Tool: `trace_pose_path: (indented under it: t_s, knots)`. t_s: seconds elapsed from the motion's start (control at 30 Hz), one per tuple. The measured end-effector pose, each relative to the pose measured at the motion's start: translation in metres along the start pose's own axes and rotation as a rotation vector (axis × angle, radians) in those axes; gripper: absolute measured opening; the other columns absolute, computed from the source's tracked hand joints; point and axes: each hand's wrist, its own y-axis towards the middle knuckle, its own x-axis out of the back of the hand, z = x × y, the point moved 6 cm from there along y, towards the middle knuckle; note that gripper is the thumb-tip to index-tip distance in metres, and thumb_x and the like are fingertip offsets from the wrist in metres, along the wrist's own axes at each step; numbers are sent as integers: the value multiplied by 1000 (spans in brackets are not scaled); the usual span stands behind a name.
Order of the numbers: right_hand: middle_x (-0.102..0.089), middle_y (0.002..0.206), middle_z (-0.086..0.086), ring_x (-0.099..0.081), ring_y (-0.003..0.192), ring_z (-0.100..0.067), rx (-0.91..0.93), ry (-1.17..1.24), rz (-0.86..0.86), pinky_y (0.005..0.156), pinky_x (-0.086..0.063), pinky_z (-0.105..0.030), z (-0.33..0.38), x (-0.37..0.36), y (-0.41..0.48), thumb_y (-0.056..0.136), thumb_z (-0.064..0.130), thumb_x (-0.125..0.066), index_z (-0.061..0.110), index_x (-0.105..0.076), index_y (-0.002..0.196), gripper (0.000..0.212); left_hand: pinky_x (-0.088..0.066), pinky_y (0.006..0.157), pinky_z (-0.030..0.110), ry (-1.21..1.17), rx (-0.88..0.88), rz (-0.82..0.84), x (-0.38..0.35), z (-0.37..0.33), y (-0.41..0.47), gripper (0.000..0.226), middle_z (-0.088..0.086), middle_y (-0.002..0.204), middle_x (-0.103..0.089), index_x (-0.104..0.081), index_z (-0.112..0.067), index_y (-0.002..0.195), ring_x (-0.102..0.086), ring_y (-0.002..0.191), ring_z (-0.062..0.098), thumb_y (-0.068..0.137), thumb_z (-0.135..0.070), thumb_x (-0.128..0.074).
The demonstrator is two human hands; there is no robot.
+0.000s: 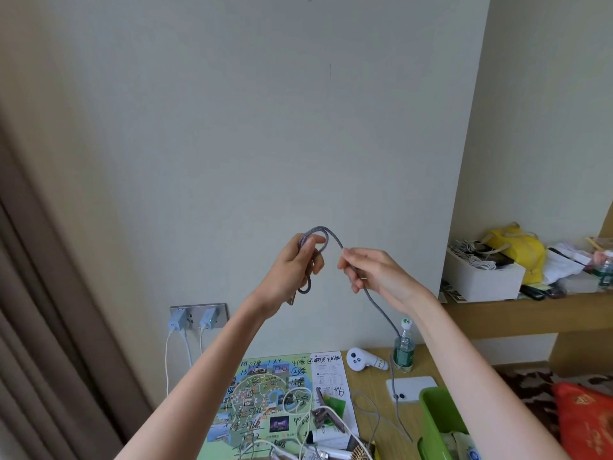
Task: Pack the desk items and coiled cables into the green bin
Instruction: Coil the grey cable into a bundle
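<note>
Both hands are raised in front of the wall with a grey braided cable between them. My left hand grips a small coil of it, with a loop over the thumb and a plug end hanging below the palm. My right hand pinches the cable just right of that loop. From there the cable hangs down to the desk beside the green bin at the lower right. The bin holds a few packets. White cables lie loose on the desk below.
A marked-up map sheet, a white controller, a green bottle, a white phone, tubes and a hairbrush lie on the wooden desk. Two chargers sit in the wall socket. A cluttered shelf is at right, a curtain at left.
</note>
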Motion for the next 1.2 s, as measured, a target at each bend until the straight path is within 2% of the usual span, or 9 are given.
trace_pose_path:
  t_s: [0.2, 0.37, 0.63, 0.73, 0.83, 0.9, 0.97, 1.03, 1.2]
  knots:
    - [-40, 55, -2, -32, 45, -12, 81, -31, -47, 47, -36, -25, -4, -21, -2, 103, 25, -45, 8, -59, 81, 31, -25, 42, 15, -138, 38, -50, -4, 3, 8, 34, -3, 65, -37, -62, -3, 116, -27, 44, 4, 105, -23, -36]
    - [-41, 51, -2, -33, 43, -12, 105, -22, -53, 44, -36, -25, -4, -33, 0, 102, 27, -46, 8, -60, 77, 34, -24, 42, 18, -147, 40, -60, -8, 1, 10, 29, -6, 58, -34, -66, -6, 98, -29, 45, 7, 102, -26, -45]
    - [-43, 46, -4, -33, 38, -14, 14, 11, -12, 42, -35, -24, -3, -44, 3, 99, 35, -50, 8, -56, 70, 40, -27, 45, 20, -81, 30, -40, -10, 1, 7, 30, 0, 51, -45, -51, -12, 81, -37, 43, 9, 101, -33, -45]
    - [-46, 48, -3, -36, 39, -15, -6, -22, 15, 43, -37, -24, -5, -49, 3, 97, 43, -51, 10, -57, 68, 44, -33, 53, 25, -62, 52, -78, -6, 3, 6, 33, 5, 60, -46, -44, -14, 77, -46, 52, 18, 102, -35, -42]
    - [-42, 47, -1, -33, 40, -14, -35, -60, 61, 43, -36, -24, -10, -48, 1, 93, 46, -57, 10, -60, 68, 43, -44, 65, 21, -215, 146, -167, 5, 8, 9, 30, 0, 75, -49, -47, -13, 81, -52, 69, 13, 101, -35, -43]
    - [-39, 46, 1, -30, 42, -13, -60, -116, 88, 47, -36, -25, -16, -44, -2, 91, 44, -62, 10, -61, 69, 40, -47, 64, 22, -406, 202, -184, 11, 10, 11, 28, -3, 73, -48, -47, -14, 80, -49, 66, 12, 101, -33, -44]
    - [-37, 46, 3, -30, 44, -12, -92, -181, 114, 52, -39, -25, -23, -38, -5, 89, 38, -66, 11, -61, 66, 36, -38, 51, 20, -512, 228, -216, 19, 11, 13, 29, -4, 68, -39, -40, -18, 76, -36, 54, 11, 102, -31, -41]
    - [-37, 45, 4, -32, 45, -11, -125, -248, 118, 59, -42, -25, -27, -31, -7, 88, 31, -68, 12, -60, 63, 33, -27, 43, 19, -471, 230, -282, 30, 14, 14, 30, -5, 65, -33, -34, -20, 74, -26, 50, 9, 102, -30, -39]
    - [-52, 55, 5, -42, 51, -8, -100, -305, 106, 65, -43, -25, -18, -13, -10, 82, 19, -67, 8, -69, 76, 13, -19, 45, 22, -159, 153, -302, 44, 23, 11, 32, -4, 66, -21, -23, -23, 73, -18, 53, 12, 102, -28, -36]
